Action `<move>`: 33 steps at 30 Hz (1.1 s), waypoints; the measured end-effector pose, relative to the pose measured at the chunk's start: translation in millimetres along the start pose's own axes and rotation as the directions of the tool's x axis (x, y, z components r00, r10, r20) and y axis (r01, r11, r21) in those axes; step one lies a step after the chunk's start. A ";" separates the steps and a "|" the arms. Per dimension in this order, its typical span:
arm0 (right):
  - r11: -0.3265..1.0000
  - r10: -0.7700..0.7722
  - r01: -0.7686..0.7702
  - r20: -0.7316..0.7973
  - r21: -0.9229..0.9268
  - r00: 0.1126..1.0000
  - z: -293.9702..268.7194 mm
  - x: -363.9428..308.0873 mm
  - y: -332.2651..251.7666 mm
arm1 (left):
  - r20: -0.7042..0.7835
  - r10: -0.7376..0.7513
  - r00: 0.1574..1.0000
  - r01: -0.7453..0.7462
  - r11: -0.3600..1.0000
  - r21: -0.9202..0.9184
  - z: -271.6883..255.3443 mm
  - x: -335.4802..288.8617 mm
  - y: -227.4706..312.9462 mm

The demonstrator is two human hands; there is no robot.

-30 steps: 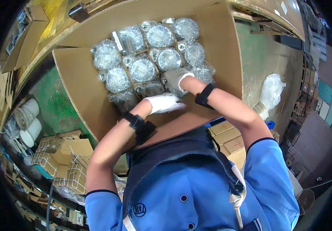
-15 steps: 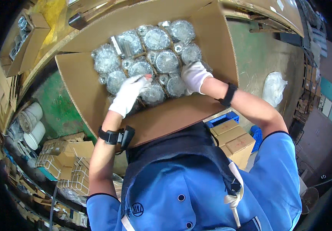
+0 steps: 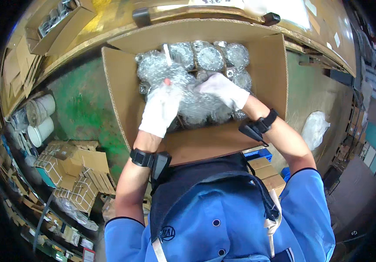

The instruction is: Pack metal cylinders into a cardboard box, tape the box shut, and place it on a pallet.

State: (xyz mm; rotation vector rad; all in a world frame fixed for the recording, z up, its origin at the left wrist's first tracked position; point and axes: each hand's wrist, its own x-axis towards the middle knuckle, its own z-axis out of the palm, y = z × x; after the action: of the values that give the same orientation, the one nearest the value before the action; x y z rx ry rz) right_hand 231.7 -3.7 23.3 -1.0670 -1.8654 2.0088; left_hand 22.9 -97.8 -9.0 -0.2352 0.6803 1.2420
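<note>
A large open cardboard carton in front of me holds rows of round, clear bubble-wrapped items, parted by brown cardboard dividers. Above the middle rows, a bubble-wrapped bundle is held between my hands. It is smeared by motion, and its contents cannot be made out. My left hand, in a white glove with a reddish fingertip showing, is closed on the bundle's near left side. The white-gloved right hand grips its right side, fingers curled in. Several wrapped items beneath are partly hidden.
A wooden workbench runs behind the carton, with a smaller box of wrapped items at far left. White buckets and a white-wire crate stand left. A white plastic bag lies on the floor at right.
A bubble-wrapped bundle now shows between my hands, raised over the rows. My right hand has moved in from the carton's right side toward the left one. The view has shifted.
</note>
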 end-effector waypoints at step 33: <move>0.952 0.216 -0.213 0.011 0.220 0.976 3.2 9.7 13.8 | 0.002 -0.089 0.996 0.070 0.797 0.600 56.7 -6.8 -10.2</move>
State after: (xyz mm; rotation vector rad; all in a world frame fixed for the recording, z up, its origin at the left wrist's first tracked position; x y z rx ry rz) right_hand 227.1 -3.0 6.8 -1.2609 -1.5307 2.2562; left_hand 50.9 -77.2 37.4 0.2840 0.9938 0.8885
